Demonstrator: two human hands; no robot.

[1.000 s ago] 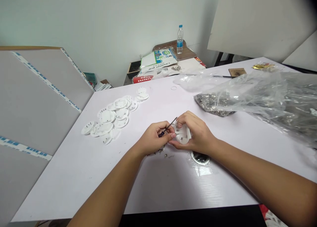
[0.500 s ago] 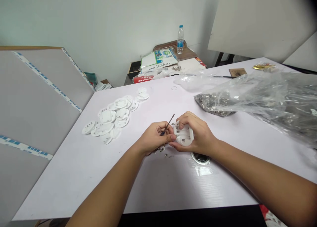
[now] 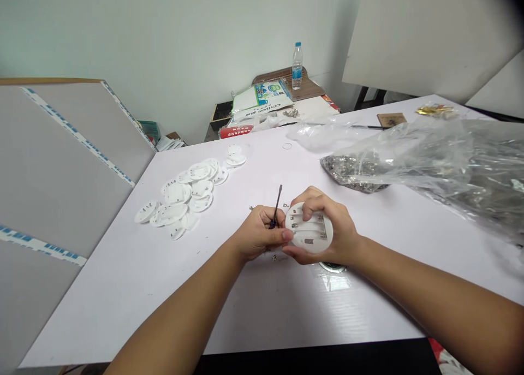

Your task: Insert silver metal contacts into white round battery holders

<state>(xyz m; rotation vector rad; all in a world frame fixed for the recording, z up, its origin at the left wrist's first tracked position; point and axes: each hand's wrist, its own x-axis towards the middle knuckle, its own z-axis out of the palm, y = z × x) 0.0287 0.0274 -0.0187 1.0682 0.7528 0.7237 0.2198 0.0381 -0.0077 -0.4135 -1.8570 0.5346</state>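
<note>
My left hand (image 3: 260, 233) is shut on a small screwdriver (image 3: 275, 213) with a dark handle and a thin shaft pointing up. My right hand (image 3: 329, 227) grips a white round plastic holder (image 3: 309, 227) with small metal clips on its face. The screwdriver's tip is apart from the holder. Several tiny metal parts (image 3: 274, 257) lie on the white table (image 3: 254, 304) below my left hand. A dark round disc (image 3: 332, 267) is mostly hidden under my right hand. Several similar white discs (image 3: 176, 197) lie in a loose pile to the left.
A clear plastic bag (image 3: 446, 167) and a heap of small metal parts (image 3: 352, 173) lie at the right. A water bottle (image 3: 297, 66) and papers (image 3: 262, 105) stand beyond the table. Large pale boards (image 3: 61, 162) lean at the left.
The white holder has shifted right and turned, showing its clipped face more fully. The screwdriver now stands more upright, and my hands have moved slightly apart.
</note>
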